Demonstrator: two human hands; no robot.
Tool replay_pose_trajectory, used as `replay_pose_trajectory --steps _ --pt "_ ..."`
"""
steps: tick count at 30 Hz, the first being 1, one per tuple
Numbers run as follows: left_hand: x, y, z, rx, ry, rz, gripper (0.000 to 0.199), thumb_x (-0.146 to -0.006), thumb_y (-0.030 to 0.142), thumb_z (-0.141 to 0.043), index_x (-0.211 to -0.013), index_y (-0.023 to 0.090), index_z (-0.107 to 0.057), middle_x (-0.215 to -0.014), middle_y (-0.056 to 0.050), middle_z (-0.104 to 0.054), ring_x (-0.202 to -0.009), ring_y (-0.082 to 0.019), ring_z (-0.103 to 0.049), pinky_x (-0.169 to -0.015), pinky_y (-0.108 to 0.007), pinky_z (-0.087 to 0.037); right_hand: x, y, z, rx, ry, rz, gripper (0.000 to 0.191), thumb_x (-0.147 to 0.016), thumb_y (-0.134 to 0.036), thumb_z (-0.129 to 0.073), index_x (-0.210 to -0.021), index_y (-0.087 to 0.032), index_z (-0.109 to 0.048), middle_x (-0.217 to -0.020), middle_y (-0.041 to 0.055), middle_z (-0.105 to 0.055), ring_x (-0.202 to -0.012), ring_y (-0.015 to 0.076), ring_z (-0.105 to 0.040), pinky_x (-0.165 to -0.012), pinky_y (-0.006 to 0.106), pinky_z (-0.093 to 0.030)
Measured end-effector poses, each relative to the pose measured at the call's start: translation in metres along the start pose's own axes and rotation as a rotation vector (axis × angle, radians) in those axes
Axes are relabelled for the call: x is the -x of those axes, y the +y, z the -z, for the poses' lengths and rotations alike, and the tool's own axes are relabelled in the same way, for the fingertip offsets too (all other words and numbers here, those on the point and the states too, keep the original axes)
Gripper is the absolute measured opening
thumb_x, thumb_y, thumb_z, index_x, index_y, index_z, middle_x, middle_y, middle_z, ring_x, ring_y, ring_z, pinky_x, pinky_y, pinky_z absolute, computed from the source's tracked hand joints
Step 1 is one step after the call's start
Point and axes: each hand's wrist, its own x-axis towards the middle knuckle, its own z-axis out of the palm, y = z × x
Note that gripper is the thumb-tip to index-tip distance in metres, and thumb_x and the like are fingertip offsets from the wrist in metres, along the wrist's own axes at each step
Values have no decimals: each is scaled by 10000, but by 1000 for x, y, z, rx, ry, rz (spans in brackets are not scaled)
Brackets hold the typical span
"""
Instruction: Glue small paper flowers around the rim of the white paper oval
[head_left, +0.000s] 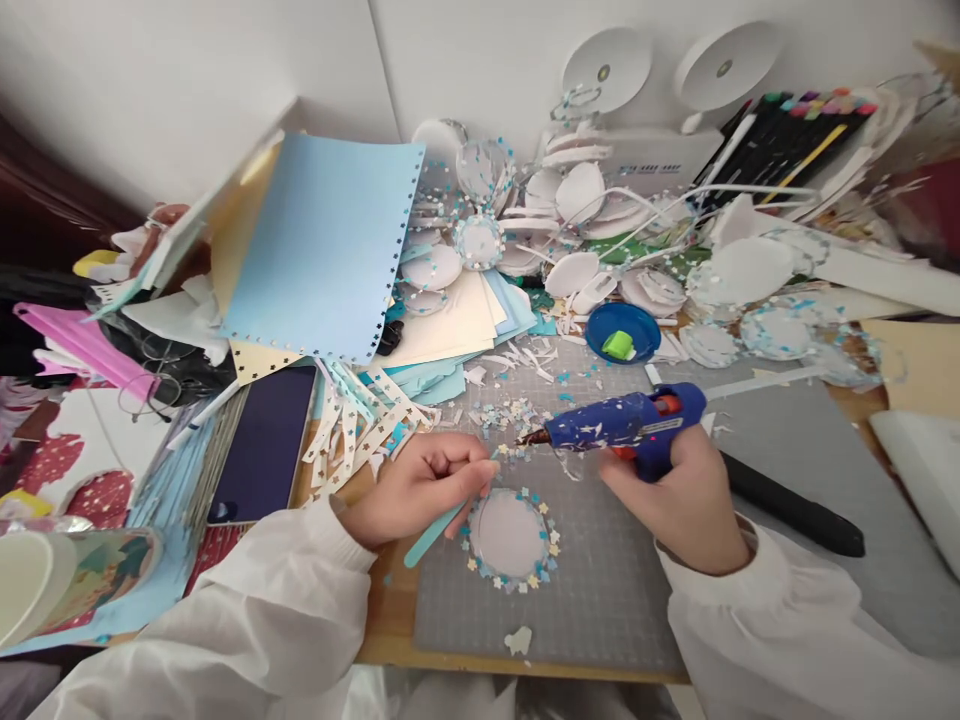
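Observation:
My right hand point(686, 495) grips a blue glue gun point(626, 425) speckled with paper bits, its nozzle pointing left. My left hand point(420, 485) pinches a light teal stick-like tool point(439, 530), its upper tip raised close to the gun's nozzle. Just below both hands a white paper circle point(510, 535) edged with small blue and cream flower cut-outs lies flat on the grey cutting mat point(600, 590). Both arms are in white sleeves.
A blue lid holding a green piece point(622, 335) sits behind the gun. Punched blue and cream paper sheets point(330, 250) pile at the left. Decorated white circles point(750, 290) crowd the back. A dark tablet point(266, 440) and a black tool point(795, 510) lie on either side.

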Motion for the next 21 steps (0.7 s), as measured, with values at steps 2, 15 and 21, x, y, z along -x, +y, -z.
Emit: replay_pose_trajectory --steps 2,15,21 --pt "0 0 0 20 -3 19 358 -904 416 -513 -656 158 -515 -391 48 -476 -315 -74 -420 -383 -194 -324 0 -4 3 15 13 -31 129 -589 -287 -607 -639 -249 -494 -430 -63 -530 -375 136 -479 -394 254 -418" --pt "1 2 2 47 -35 74 369 -897 445 -511 -648 173 -533 -386 33 -470 -317 -92 -429 -385 -222 -347 2 -6 3 125 -6 27 125 -617 -339 -585 -610 -261 -487 -428 -44 -511 -389 146 -465 -410 280 -394" --pt "2 2 2 46 -25 85 374 -892 445 -521 -634 174 -534 -387 36 -470 -308 -87 -431 -360 -207 -320 4 -4 2 157 -41 -2 133 -600 -333 -589 -625 -262 -479 -425 -45 -486 -384 150 -453 -407 285 -390"
